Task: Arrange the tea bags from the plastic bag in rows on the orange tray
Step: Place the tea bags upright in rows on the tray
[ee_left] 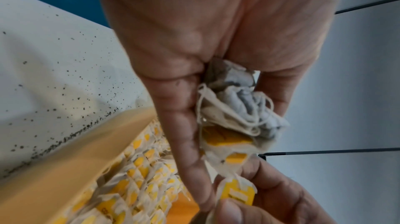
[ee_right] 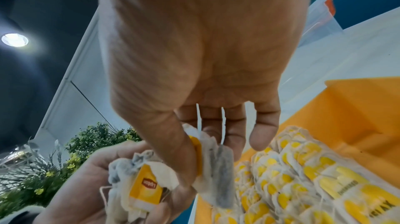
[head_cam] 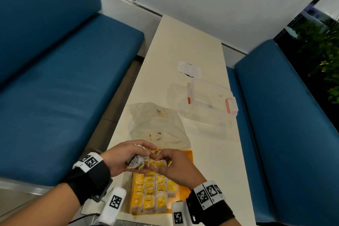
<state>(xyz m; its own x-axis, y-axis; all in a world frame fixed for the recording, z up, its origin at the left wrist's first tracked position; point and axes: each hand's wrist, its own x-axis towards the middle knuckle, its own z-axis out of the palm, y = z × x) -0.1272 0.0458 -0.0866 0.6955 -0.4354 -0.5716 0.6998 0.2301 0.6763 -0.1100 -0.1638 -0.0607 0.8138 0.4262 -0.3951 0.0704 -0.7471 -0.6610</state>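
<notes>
My left hand (head_cam: 126, 158) cups a crumpled bunch of tea bags (head_cam: 136, 161) with yellow tags just above the far half of the orange tray (head_cam: 189, 155). The same bunch of tea bags (ee_left: 233, 113) sits between palm and fingers in the left wrist view. My right hand (head_cam: 174, 163) pinches one tea bag (ee_right: 214, 164) by thumb and fingers, close against the bunch. Rows of tea bags (head_cam: 152, 194) fill the near part of the tray. The clear plastic bag (head_cam: 156, 124) lies flat beyond the tray.
A clear lidded box (head_cam: 209, 104) with red clasps stands to the right of the bag, with a small white packet (head_cam: 189, 69) farther back. Blue benches (head_cam: 64, 88) flank the narrow white table (head_cam: 183, 42). The table's near edge is just below the tray.
</notes>
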